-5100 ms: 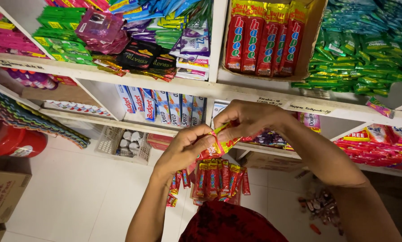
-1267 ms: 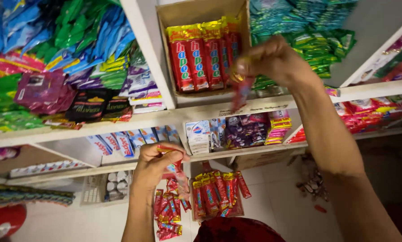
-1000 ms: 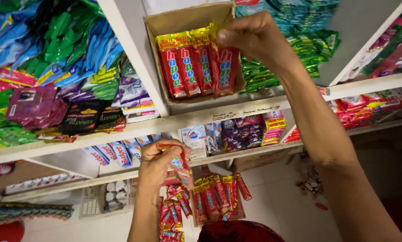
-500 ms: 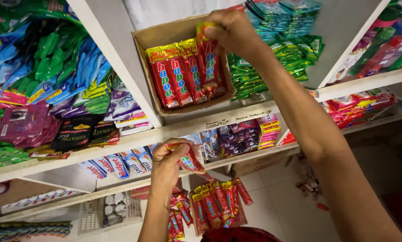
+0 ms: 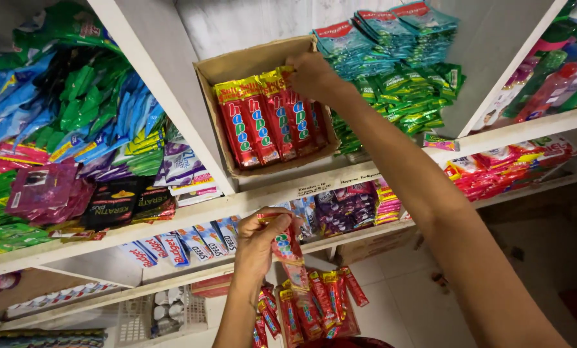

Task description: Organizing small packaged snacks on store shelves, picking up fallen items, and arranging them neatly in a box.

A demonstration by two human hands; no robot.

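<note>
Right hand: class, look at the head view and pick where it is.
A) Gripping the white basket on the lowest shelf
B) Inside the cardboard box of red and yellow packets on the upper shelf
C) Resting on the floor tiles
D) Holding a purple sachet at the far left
B: the right hand reaches into the cardboard box, its fingers on the top of the red and yellow packets standing there.

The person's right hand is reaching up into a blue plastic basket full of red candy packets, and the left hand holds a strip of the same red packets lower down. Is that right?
Not quite. The right hand reaches into a brown cardboard box, not a blue plastic basket; the head view shows it on the shelf, full of red candy packets. The rest holds: the left hand holds a strip of red packets lower down.
</note>
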